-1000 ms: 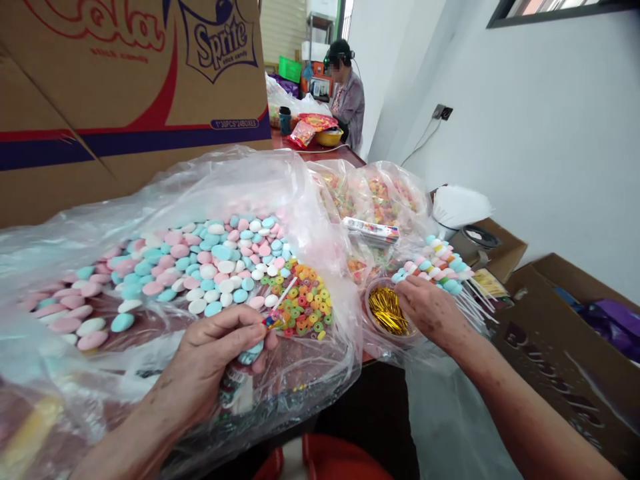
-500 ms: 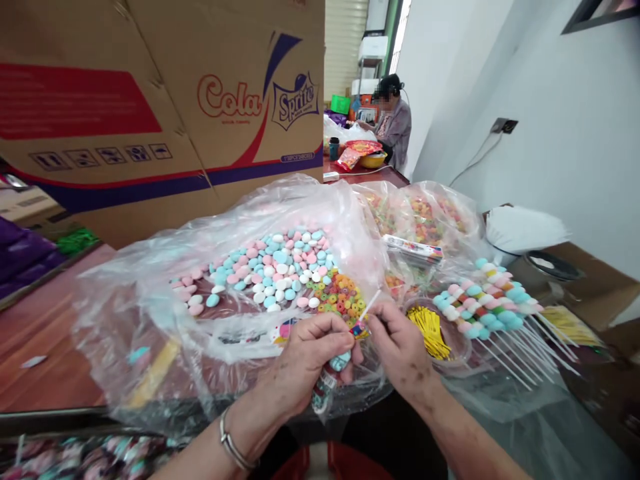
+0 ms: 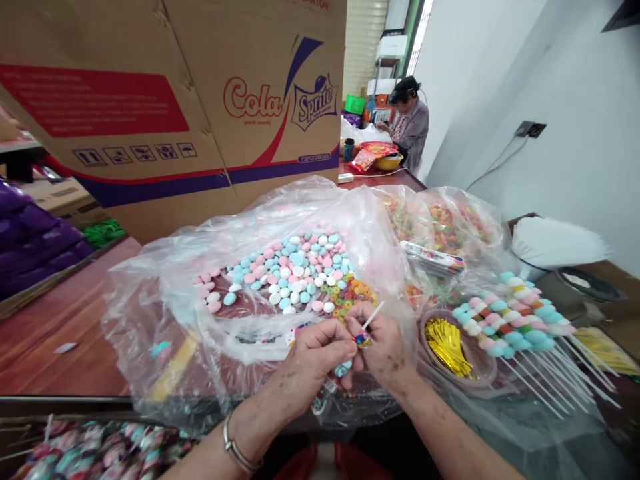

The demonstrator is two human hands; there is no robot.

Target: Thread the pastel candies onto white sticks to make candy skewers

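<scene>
My left hand (image 3: 316, 355), with a metal bangle at its wrist, is closed around a wrapped candy stick (image 3: 343, 369). The candy's pale blue part shows below my fingers, and a white stick (image 3: 374, 315) juts up past them. At the gathered neck of the wrapper, my right hand (image 3: 387, 348) pinches close against the left; a small bright bit shows there, too small to name. Behind the hands, pink, blue and white candies (image 3: 295, 270) and ring gummies (image 3: 353, 293) lie on clear plastic. Gold twist ties (image 3: 447, 348) fill a clear tub (image 3: 487, 379) to the right.
Candy skewers (image 3: 517, 317) with white sticks are stacked at the right. Bags of ring gummies (image 3: 440, 217) lie behind. A large carton (image 3: 165, 80) stands at the back left. Wrapped candies (image 3: 110, 450) fill a box at lower left. Another person (image 3: 413, 130) sits beyond.
The camera has turned a little left, so the scene sits further right. My right hand has come in closer to my left at the wrapper's neck.
</scene>
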